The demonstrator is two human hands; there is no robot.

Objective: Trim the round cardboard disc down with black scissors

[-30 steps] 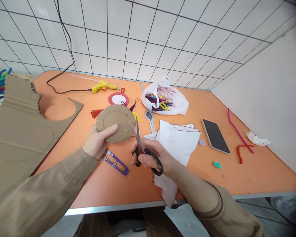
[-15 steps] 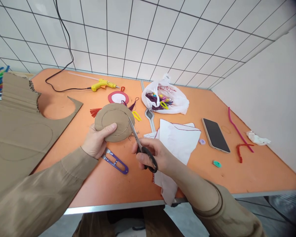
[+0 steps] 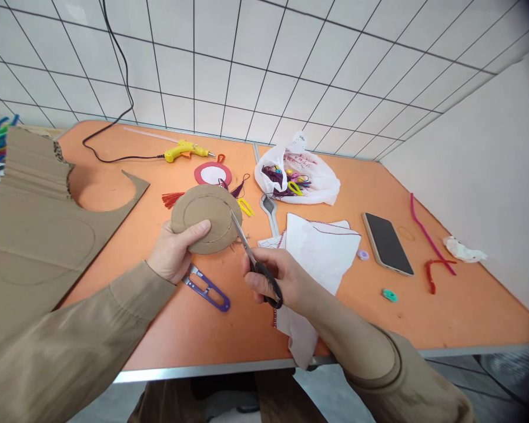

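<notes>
A round cardboard disc [image 3: 214,208] with a smaller circle drawn on it is gripped at its lower left by my left hand [image 3: 174,249], thumb on top. My right hand [image 3: 275,276] is closed round the black handles of a pair of scissors [image 3: 247,244]. The blades look nearly together, their tip over the disc's right side by the drawn line; whether it pierces the card I cannot tell. Beneath my left hand lies a purple thread snipper [image 3: 207,288]. A folded white cloth [image 3: 320,244] with dark red stitching lies partly under my right forearm.
Behind the disc are a red-rimmed ring [image 3: 212,174], a red tassel [image 3: 171,200] and a corded yellow glue gun [image 3: 187,151]. A plastic bag [image 3: 321,182] holds craft bits. Cut cardboard [image 3: 39,235] lies left; a phone [image 3: 388,244] and pipe cleaners [image 3: 427,226] lie right.
The view has shifted very slightly. Both hands, the disc and the scissors keep nearly the same pose, with the blades perhaps a little closer together.
</notes>
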